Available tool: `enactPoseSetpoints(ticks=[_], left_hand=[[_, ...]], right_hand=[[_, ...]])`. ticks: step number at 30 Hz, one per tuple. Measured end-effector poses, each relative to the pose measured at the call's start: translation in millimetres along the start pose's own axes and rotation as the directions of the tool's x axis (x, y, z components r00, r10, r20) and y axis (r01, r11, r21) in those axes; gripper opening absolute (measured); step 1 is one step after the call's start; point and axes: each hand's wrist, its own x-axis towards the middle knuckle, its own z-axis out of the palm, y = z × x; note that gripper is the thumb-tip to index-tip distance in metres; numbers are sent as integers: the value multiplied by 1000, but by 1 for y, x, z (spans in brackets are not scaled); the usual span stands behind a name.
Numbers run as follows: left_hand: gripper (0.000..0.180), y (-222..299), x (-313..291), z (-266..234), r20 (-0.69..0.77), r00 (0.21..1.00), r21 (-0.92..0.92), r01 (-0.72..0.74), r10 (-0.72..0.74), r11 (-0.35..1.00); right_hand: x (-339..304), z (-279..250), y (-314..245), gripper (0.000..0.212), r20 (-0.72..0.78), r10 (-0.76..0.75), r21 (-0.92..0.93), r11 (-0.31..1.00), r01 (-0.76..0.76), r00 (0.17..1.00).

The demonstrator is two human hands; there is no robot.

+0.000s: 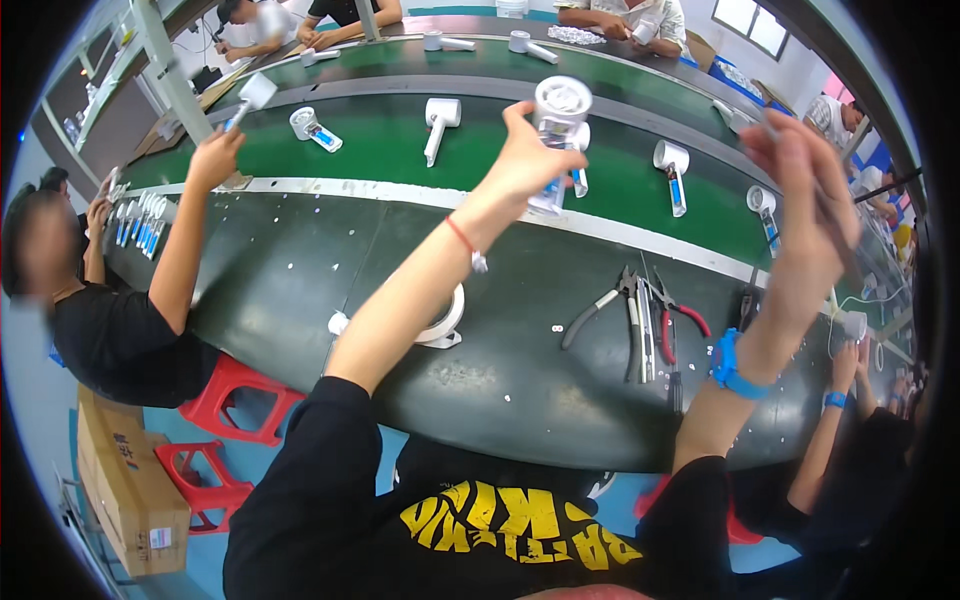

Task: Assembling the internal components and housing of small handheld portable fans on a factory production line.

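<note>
My left hand (pixel 525 160) is raised over the near edge of the green belt. Its thumb and fingers close around a white device with a round, open-fronted head (pixel 563 97) and a clear handle that hangs below the palm. My right hand (pixel 800 185) is up at the right, smeared by motion, with its fingers drawn together. A thin dark streak runs along it, too blurred to name. Below it on the dark table lie grey-handled pliers (pixel 630 300), red-handled pliers (pixel 670 305) and slim tools beside them.
The green belt (pixel 380 150) carries several similar white devices (pixel 672 165), some with blue parts in their handles. A tape roll (pixel 442 318) sits under my left forearm. Co-workers reach in at left and right; others sit beyond. Red stools (pixel 240 395) and a carton (pixel 130 480) stand lower left.
</note>
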Motion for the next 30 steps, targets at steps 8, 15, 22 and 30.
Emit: enactPoseSetpoints(ticks=[8,15,22,30], left_hand=[[66,-137,136,-75,-458,888,482,278,-32,831],[58,-117,100,-13,-317,809,947,244,495,208],[63,-102,99,7,-340,936,741,323,-86,588],[48,-141,120,35,-229,945,794,41,235,607]], right_hand=[[-10,-24,-37,19,-14,-175,-116,978,172,984],[-10,-50,-47,20,-11,-119,-169,979,115,993],[-5,-38,-34,17,61,-19,-73,997,23,998],[-13,-58,-33,20,79,132,-104,987,-123,988]])
